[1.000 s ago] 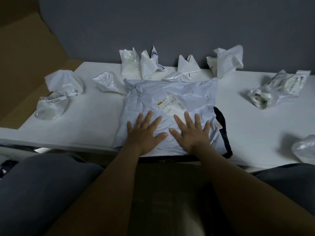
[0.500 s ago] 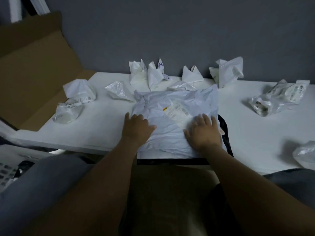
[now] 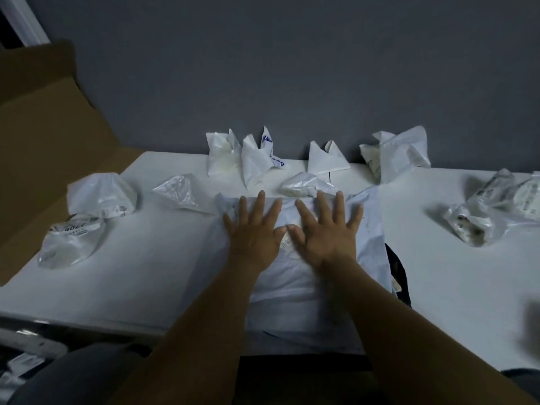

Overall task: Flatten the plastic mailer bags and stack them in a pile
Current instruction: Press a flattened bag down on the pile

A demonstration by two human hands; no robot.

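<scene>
Mailer bags (image 3: pixel 257 162) lie scattered on the white counter (image 3: pixel 146 273), most of them crumpled. At the far left a brown cardboard flap (image 3: pixel 43 171) rises beside the counter's edge. Next to it a clear crumpled bag (image 3: pixel 70 244) with print on it touches a puffed white bag (image 3: pixel 100 194) just behind. A crinkled clear bag (image 3: pixel 178 191) lies apart to their right. Against the grey wall (image 3: pixel 292 68) two folded white bags (image 3: pixel 222 153) stand upright and touching, one bearing blue print.

In the middle, at the counter's front edge, a pale flat mailer (image 3: pixel 295 287) lies on a black mailer (image 3: pixel 400 267), whose edge shows along the right side. The left hand (image 3: pixel 254 229) and the right hand (image 3: pixel 324 229) rest palm down on the pale mailer's far half, side by side, thumbs nearly meeting over a label (image 3: pixel 285 244). The fingers (image 3: pixel 259 206) of both are straight and spread, released, grasping nothing. Just beyond the hands sits a small shiny bag (image 3: pixel 306 185), and behind it a white triangular bag (image 3: pixel 325 159). Farther right a large rumpled white bag (image 3: pixel 400 153) leans at the wall, and well apart, near the right edge, lies a heap of clear bags (image 3: pixel 491 211).
</scene>
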